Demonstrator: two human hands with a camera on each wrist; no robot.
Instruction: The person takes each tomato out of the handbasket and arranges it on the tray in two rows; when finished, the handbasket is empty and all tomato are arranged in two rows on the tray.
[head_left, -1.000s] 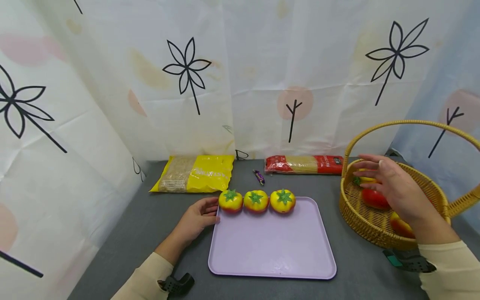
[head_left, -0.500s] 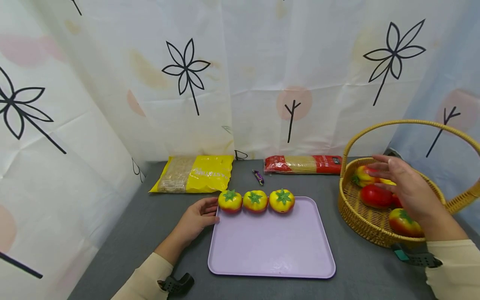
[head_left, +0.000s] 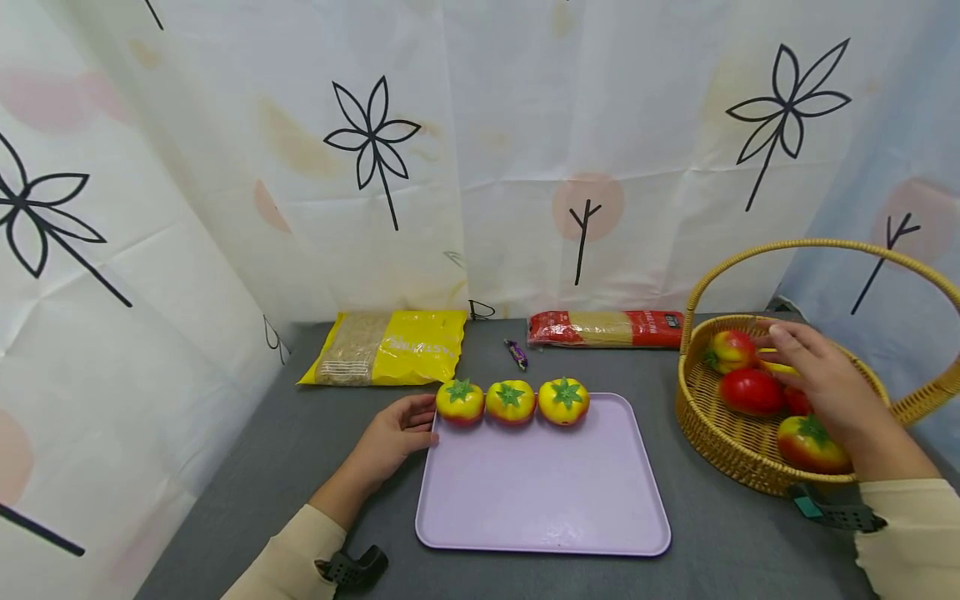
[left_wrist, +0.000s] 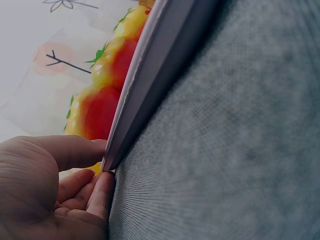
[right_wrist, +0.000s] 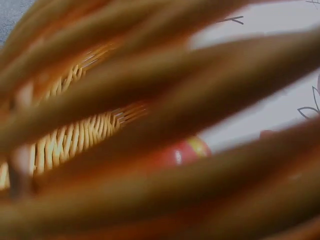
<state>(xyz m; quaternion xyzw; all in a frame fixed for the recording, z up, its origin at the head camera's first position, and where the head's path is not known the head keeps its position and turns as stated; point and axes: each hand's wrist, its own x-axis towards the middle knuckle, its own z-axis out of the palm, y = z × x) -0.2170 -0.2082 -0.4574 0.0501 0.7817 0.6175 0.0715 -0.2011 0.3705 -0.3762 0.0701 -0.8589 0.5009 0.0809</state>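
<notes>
My L hand (head_left: pixel 397 429) pinches the lilac rectangular tray (head_left: pixel 543 496), beside 3 round yellow-red fruits (head_left: pixel 512 405) w/ green tops along its far edge; R hand (head_left: pixel 832 383) is over the round tan wicker basket (head_left: pixel 712 450), can't tell if gripping

Blurred wicker strands (right_wrist: pixel 210 100) across foreground — behind them, woven basket wall (right_wrist: pixel 65 145), red-and-yellow fruit (right_wrist: pixel 187 151), white patterned cloth (right_wrist: pixel 245 119).

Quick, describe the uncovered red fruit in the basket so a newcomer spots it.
Head view: find the woven basket right of the tray. Inside, the glossy red fruit lies left of the right hand. Showing only red, it sits uncovered, unlike the red piece partly behind the hand.
</notes>
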